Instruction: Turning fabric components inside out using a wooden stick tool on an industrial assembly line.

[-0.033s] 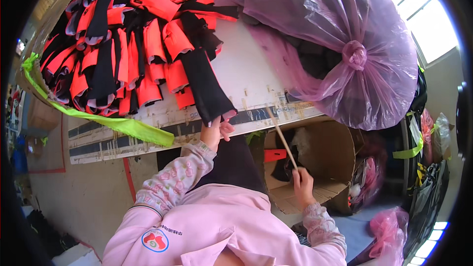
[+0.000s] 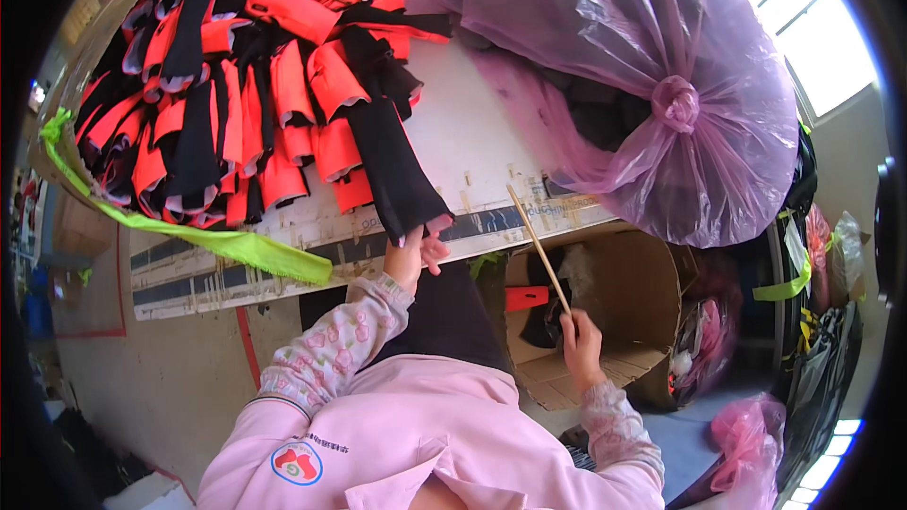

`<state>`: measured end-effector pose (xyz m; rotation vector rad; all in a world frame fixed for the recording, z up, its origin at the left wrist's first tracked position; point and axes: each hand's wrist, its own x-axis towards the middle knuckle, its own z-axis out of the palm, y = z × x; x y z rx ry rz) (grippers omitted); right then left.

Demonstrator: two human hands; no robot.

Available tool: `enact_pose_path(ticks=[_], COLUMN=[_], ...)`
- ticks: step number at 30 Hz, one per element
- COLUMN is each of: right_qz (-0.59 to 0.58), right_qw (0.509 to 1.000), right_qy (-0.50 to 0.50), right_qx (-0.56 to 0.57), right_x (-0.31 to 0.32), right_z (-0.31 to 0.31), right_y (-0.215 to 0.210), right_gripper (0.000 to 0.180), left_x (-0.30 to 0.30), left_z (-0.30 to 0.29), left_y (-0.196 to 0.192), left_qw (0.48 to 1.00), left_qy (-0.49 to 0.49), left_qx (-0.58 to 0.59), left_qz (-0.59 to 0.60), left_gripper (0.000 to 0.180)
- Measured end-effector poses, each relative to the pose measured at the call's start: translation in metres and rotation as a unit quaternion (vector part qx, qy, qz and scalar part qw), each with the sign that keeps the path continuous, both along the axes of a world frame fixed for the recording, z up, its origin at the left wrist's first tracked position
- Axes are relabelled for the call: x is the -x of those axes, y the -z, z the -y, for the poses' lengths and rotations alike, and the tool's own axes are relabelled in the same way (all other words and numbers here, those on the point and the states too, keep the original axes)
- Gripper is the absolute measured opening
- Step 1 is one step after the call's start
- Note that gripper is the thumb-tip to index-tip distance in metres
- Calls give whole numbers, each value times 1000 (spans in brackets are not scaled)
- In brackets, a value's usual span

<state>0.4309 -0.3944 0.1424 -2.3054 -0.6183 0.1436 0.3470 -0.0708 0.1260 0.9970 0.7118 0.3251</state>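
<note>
My left hand is at the table's front edge, its fingers closed at the near end of a black fabric sleeve. An orange-pink lining shows at that end, and part of the hand is hidden beneath it. The sleeve's far end lies against a heap of black and neon-orange fabric sleeves. To the right, below the table edge, my right hand grips the lower end of a thin wooden stick. The stick slants up and left, its free tip over the table's edge, apart from the sleeve.
A large knotted purple plastic bag with dark contents covers the table's right side. A neon-yellow strip hangs along the heap's front. Beneath the white table, an open cardboard box stands near my right hand; a pink bag lies lower right.
My right hand and the stick have shifted slightly away from me, so the tip reaches a little farther over the table. My left hand stays at the sleeve's end.
</note>
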Motion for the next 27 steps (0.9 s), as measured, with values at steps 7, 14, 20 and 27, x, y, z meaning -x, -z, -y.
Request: enact_pose_path(ticks=[7, 14, 20, 27], right_qz=[221, 38, -38, 22], right_qw=[975, 988, 912, 889], right_qy=[-30, 47, 116, 23], right_qx=[2, -145, -391, -457], right_x=[-123, -306, -256, -60], right_z=[-122, -204, -215, -120], right_y=[-45, -36, -44, -97], right_gripper=[15, 45, 42, 45], left_x=[8, 4, 9, 0], left_z=[36, 42, 33, 31], left_y=[24, 8, 12, -3], left_qw=[983, 987, 983, 982], left_qy=[163, 147, 166, 166], left_qx=[74, 51, 70, 76], left_qz=[-37, -35, -33, -46], left_gripper=[40, 41, 39, 38])
